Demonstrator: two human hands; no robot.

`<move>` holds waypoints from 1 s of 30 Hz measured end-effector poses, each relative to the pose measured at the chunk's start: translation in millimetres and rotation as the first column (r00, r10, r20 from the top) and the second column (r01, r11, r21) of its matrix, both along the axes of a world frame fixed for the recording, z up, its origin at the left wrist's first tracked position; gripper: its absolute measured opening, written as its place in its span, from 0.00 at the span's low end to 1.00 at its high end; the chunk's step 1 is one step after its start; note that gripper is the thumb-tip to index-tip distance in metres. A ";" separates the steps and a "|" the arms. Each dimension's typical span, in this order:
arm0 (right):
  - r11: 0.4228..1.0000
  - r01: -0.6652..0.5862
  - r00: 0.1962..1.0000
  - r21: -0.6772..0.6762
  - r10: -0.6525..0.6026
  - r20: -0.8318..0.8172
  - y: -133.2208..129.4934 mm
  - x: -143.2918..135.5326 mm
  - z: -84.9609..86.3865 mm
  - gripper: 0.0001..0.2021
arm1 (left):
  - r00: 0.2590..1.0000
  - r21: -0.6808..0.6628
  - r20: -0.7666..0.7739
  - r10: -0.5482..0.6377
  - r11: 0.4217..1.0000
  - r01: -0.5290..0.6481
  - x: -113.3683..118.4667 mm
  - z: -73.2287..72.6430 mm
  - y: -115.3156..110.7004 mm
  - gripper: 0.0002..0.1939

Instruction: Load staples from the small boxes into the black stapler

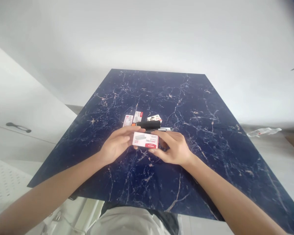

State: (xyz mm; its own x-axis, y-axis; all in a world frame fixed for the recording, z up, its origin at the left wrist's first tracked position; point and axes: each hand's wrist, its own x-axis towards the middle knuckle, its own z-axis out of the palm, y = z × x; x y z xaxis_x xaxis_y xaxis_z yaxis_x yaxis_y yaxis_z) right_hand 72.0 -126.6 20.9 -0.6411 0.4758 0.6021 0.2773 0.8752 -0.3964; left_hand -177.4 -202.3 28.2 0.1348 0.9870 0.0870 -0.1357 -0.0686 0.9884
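Observation:
Between my two hands is a small white and red staples box (145, 140), its printed face turned toward me. My left hand (115, 143) grips its left end, and the fingers of my right hand (172, 147) close round its right end. Just behind the box lies a black stapler (149, 125) with a silver metal part pointing right; the box and my fingers hide some of it. Beyond that are more small white and red boxes: one (128, 120) at the left, another (138, 116) beside it, and a third (154, 118) to the right.
The dark blue marble-patterned table (156, 91) reaches back toward a pale wall. On the floor at the right lies a clear plastic bottle (264, 131). A white cabinet with a black handle (18, 127) stands at the left, and a white perforated surface (7, 182) shows below it.

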 end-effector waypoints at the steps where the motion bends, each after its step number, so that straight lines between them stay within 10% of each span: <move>1: 1.000 0.006 1.000 -0.009 -0.006 -0.003 -0.7 -0.5 -0.5 0.23 | 0.999 -0.030 0.044 -0.013 0.999 0.015 -1.3 -0.4 0.7 0.18; 30: 0.987 -0.125 0.991 0.100 0.129 -0.031 3.2 -0.2 -0.7 0.25 | 0.969 -0.240 0.167 -0.181 0.946 0.217 -8.5 10.2 -2.9 0.09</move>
